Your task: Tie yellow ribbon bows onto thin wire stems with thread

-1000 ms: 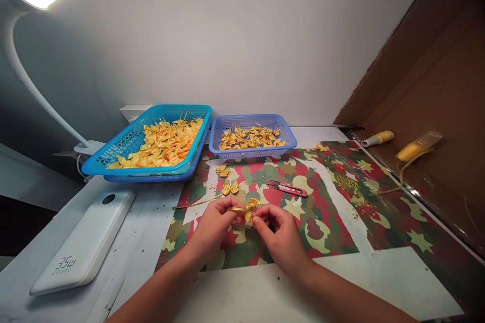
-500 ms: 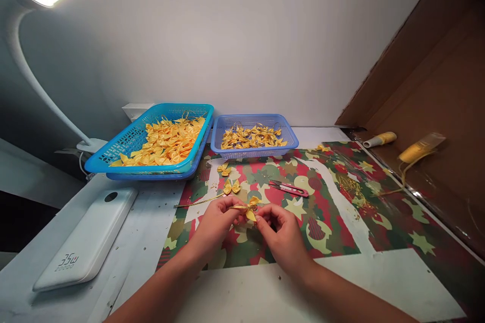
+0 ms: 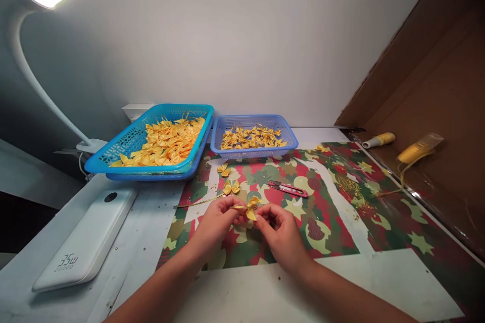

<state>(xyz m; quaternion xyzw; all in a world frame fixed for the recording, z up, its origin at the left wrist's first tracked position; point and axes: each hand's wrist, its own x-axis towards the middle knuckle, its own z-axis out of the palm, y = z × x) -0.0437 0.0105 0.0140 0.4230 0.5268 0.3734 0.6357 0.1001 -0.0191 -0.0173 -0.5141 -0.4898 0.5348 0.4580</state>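
My left hand (image 3: pixel 214 224) and my right hand (image 3: pixel 281 235) meet over the patterned mat (image 3: pixel 333 212), both pinching a small yellow ribbon bow (image 3: pixel 250 209) with a thin gold cord through it. A second cord (image 3: pixel 197 202) trails left from the fingers across the mat. Two loose yellow bows (image 3: pixel 231 187) lie just beyond my hands. Red thread snips (image 3: pixel 288 189) lie to the right of them.
A turquoise basket (image 3: pixel 113 154) piled with yellow bows stands back left, a smaller blue basket (image 3: pixel 290 137) with bows beside it. A white power bank (image 3: pixel 85 242) lies at left under a lamp arm (image 3: pixel 38 88). Two yellow spools (image 3: pixel 415 150) rest by the brown board on the right.
Almost nothing: both hands stay pinched on the bow, with only slight finger movement.
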